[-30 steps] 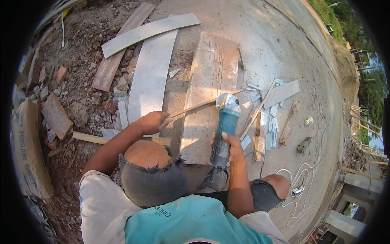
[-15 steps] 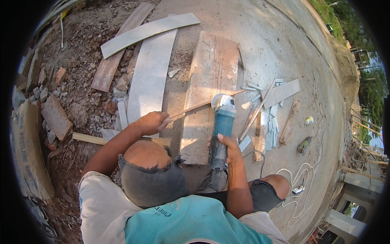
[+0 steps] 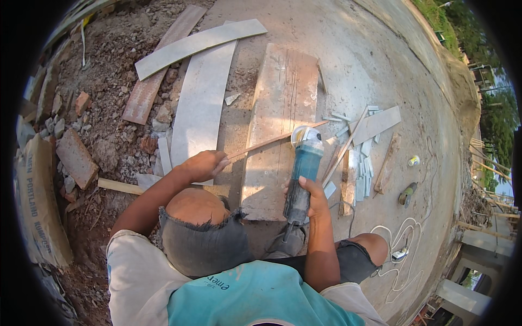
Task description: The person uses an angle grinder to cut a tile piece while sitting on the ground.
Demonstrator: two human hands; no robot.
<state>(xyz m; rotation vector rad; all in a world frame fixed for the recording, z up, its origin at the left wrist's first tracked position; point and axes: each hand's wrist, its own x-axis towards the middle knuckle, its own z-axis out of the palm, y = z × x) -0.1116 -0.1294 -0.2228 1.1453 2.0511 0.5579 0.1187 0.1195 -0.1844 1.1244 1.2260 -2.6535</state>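
Observation:
My right hand (image 3: 311, 196) is wrapped round the dark rear body of a teal angle grinder (image 3: 308, 157). The grinder's round guard (image 3: 300, 136) covers part of its disc and sits over a thin reddish-brown strip (image 3: 267, 143). Whether the disc touches the strip cannot be told. My left hand (image 3: 205, 165) is closed on the strip's near left end. The strip lies slantwise across a thick, scored slab (image 3: 283, 92), its pointed far end reaching past the slab's right edge.
Long pale tile planks (image 3: 204, 98) lie at the left, beside rubble and a paper cement sack (image 3: 41, 201). Right of the slab are several small cut tile pieces (image 3: 363, 176) and wooden sticks. A second grinder (image 3: 406, 194) and a looped white cable (image 3: 399, 277) lie further right.
The grinder and my right hand have shifted slightly right along the strip, with the grinder more tilted. My left hand stays nearly in place, still holding the strip.

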